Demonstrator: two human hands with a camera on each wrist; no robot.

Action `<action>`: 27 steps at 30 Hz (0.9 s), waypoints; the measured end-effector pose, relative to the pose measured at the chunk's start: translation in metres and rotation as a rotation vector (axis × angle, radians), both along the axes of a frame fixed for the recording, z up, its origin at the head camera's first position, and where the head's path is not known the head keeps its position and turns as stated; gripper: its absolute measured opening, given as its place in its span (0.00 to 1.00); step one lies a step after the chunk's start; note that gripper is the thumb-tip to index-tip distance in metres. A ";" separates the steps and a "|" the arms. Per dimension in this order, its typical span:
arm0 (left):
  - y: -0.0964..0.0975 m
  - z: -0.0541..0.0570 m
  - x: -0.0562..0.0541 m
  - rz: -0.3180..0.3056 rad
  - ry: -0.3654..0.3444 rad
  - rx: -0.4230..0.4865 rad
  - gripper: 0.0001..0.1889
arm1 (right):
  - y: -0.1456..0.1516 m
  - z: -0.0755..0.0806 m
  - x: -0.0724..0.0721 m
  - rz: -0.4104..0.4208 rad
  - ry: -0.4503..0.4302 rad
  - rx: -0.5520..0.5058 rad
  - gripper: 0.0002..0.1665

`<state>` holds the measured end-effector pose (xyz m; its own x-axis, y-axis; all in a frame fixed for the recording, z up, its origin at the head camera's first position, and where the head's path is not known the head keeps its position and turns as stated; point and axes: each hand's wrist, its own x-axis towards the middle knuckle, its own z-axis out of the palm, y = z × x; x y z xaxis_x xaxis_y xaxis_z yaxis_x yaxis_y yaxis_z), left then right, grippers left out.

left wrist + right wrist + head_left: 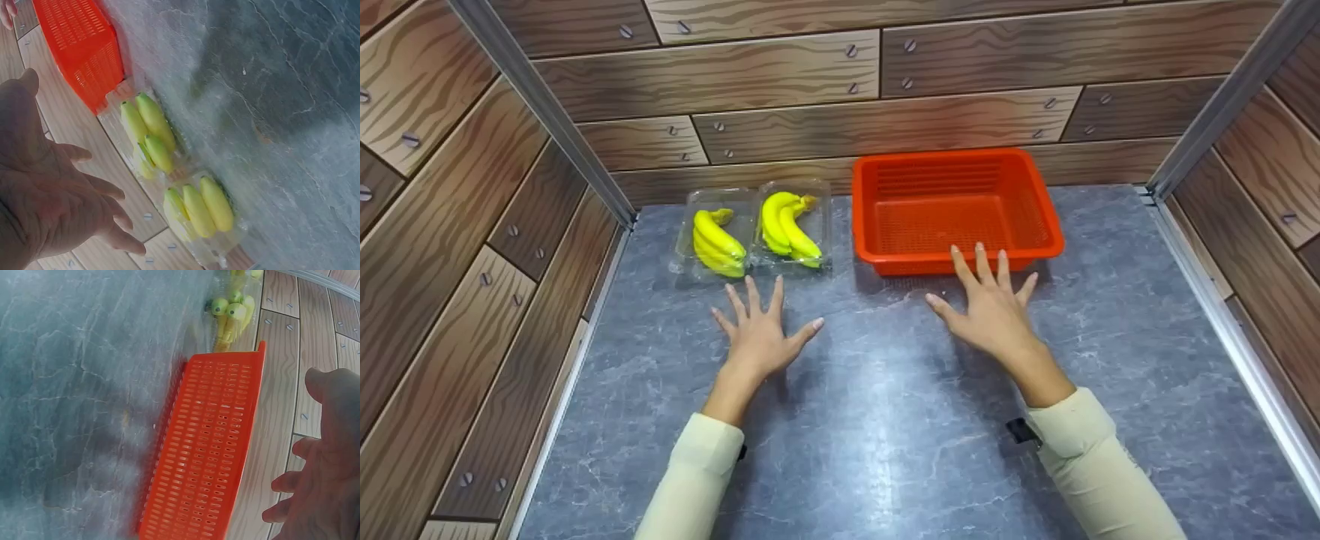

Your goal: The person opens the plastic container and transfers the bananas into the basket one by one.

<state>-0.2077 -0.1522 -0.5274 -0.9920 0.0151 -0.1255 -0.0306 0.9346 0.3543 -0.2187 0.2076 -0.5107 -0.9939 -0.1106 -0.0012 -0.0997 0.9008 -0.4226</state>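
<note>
My left hand (757, 341) hovers with spread fingers over the table, just in front of two clear plastic trays. One bunch of yellow bananas (718, 244) lies in the left tray (686, 240), and another bunch (789, 229) in the right tray (825, 214). Both bunches also show in the left wrist view. Fingers spread, my right hand (994, 315) is at the near side of a red plastic basket (956, 264), its fingertips overlapping the near rim from above. Whether they touch it I cannot tell. Neither hand holds anything.
The grey marbled tabletop (855, 420) is bounded by wood-patterned panels (780, 71) at the back and sides, with metal rails (1234, 337) along the edges. The basket stands against the back panel, right of the trays. Slotted holes cover its walls.
</note>
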 end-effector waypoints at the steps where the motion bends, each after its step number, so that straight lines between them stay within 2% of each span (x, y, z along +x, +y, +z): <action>1: -0.001 0.000 -0.001 0.009 -0.001 0.009 0.55 | 0.001 0.000 0.000 0.001 -0.001 -0.003 0.56; 7: -0.007 -0.012 -0.006 0.049 0.020 0.083 0.51 | 0.008 -0.001 -0.001 -0.015 0.005 -0.021 0.55; 11: -0.019 -0.020 -0.015 0.092 0.079 0.102 0.48 | 0.011 0.000 -0.001 -0.020 -0.002 -0.028 0.55; 16: -0.039 -0.022 -0.031 0.170 0.196 0.135 0.45 | 0.010 -0.001 -0.002 -0.020 -0.007 -0.031 0.55; 19: -0.052 -0.021 -0.043 0.218 0.243 0.135 0.44 | 0.009 -0.004 -0.002 -0.015 -0.012 -0.034 0.55; 23: -0.069 -0.021 -0.060 0.299 0.262 0.165 0.43 | 0.006 -0.008 -0.004 -0.001 -0.019 -0.041 0.55; 27: -0.083 -0.028 -0.079 0.409 0.236 0.215 0.45 | 0.003 -0.008 -0.006 0.003 -0.013 -0.057 0.55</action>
<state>-0.2867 -0.2353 -0.5553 -0.9229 -0.3793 0.0658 -0.2744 0.7680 0.5787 -0.2244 0.2107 -0.5182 -0.9934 -0.1140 -0.0080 -0.0966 0.8750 -0.4744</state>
